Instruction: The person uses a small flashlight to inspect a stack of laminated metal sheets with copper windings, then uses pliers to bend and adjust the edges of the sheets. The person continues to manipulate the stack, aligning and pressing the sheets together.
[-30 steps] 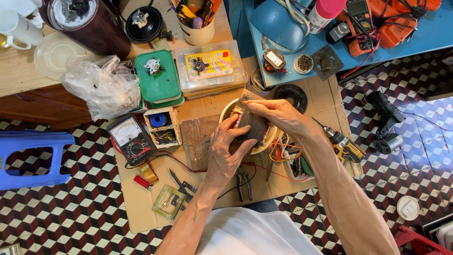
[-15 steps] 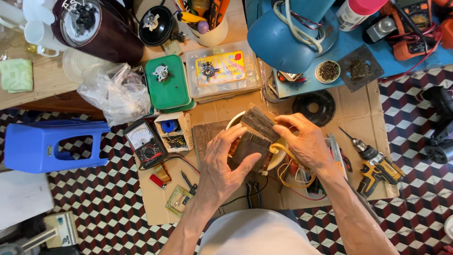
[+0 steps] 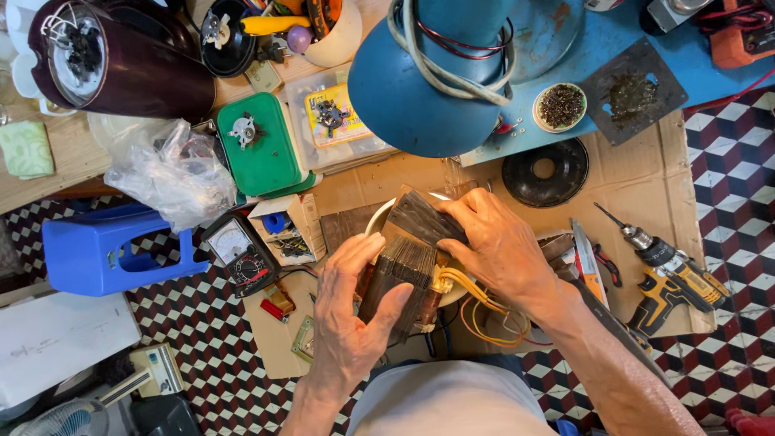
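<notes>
My left hand [image 3: 351,319] grips a dark block of stacked metal plates, a transformer core [image 3: 397,278] with yellow wires [image 3: 476,303] trailing from its right side. My right hand [image 3: 504,246] holds a second dark stack of thin metal plates [image 3: 420,216], tilted, just above the core. Both are held over a pale round bowl [image 3: 376,220], mostly hidden beneath them. Everything sits above a sheet of brown cardboard [image 3: 646,182] on the floor.
Around lie a yellow cordless drill [image 3: 674,278], a black ring [image 3: 545,171], a multimeter [image 3: 240,254], a green box [image 3: 260,145], a plastic bag [image 3: 173,173], a blue stool [image 3: 109,250], a blue fan base [image 3: 452,73], a small dish of screws [image 3: 560,106] and a dark jar [image 3: 121,60].
The view has shifted closer over the work. My right hand has separated a stack of plates from the core and tilted it up; my left hand keeps its grip on the core.
</notes>
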